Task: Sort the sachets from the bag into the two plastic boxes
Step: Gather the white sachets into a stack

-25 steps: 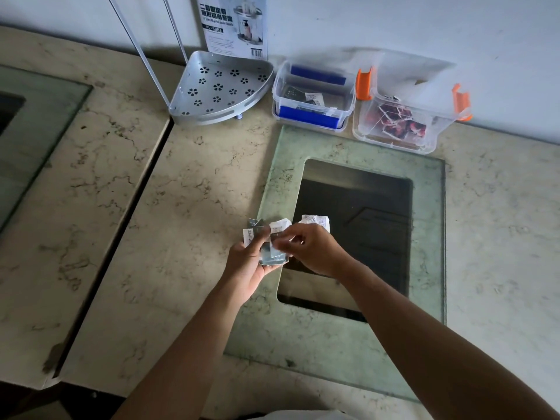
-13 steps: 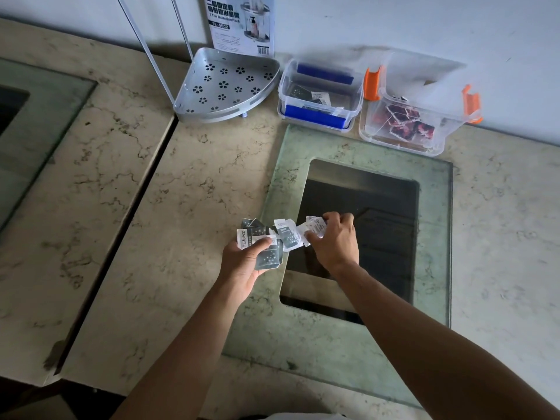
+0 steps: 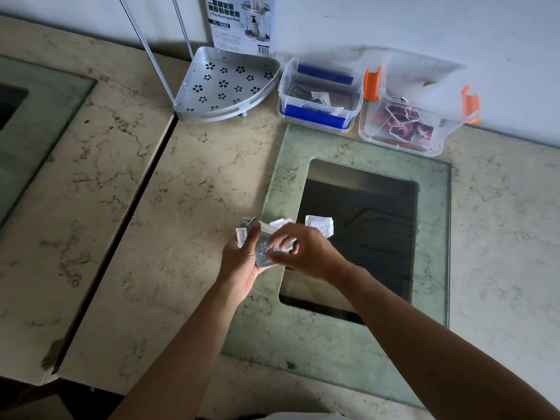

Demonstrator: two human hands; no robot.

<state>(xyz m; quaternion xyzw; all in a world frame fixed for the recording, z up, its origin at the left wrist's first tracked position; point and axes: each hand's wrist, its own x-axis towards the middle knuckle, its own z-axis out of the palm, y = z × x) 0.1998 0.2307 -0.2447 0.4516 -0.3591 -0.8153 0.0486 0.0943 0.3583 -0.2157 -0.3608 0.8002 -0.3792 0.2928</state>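
Note:
My left hand point(image 3: 242, 262) grips a fan of several grey and white sachets point(image 3: 263, 248) above the counter. My right hand point(image 3: 303, 253) pinches one sachet of that fan between thumb and fingers, and a white sachet point(image 3: 319, 224) sticks out behind its knuckles. At the back stands the blue-clipped plastic box point(image 3: 321, 95) with grey and white sachets inside. To its right is the orange-clipped plastic box point(image 3: 415, 116), which holds dark red sachets. No bag shows in this view.
A perforated metal corner shelf point(image 3: 225, 86) with thin rods stands back left, with its printed carton point(image 3: 239, 22) against the wall. A glass panel with a dark opening point(image 3: 360, 234) lies under my hands. A gap point(image 3: 121, 234) splits the marble counter on the left.
My right hand drew away to the right with a white sachet, then came back onto the fan in my left hand. The view shifted slightly.

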